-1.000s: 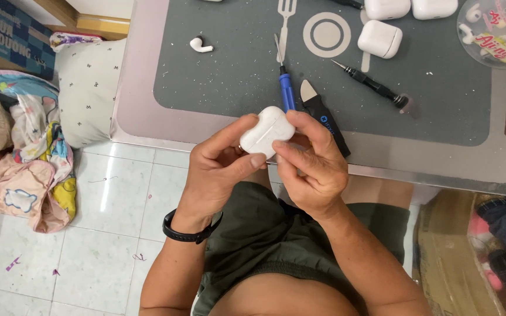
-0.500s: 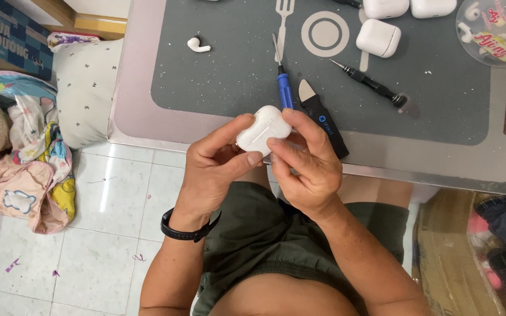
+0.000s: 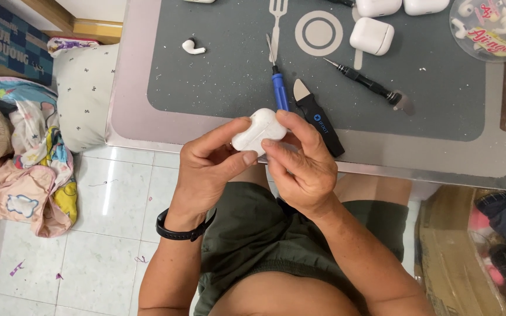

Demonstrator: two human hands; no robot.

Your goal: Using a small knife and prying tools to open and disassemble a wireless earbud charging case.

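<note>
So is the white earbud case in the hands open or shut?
Shut, as far as visible: the white case shows a smooth rounded shell with no raised lid, pinched between left hand and right hand.

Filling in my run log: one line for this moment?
left hand: holds white case | right hand: holds same | blue screwdriver: on mat

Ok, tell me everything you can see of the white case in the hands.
The white case is a small rounded box of smooth, glossy plastic, apparently shut. It is held tilted above the table's near edge. The left hand pinches its lower end between thumb and fingers; the right hand grips its upper end. Nothing else touches it.
</note>
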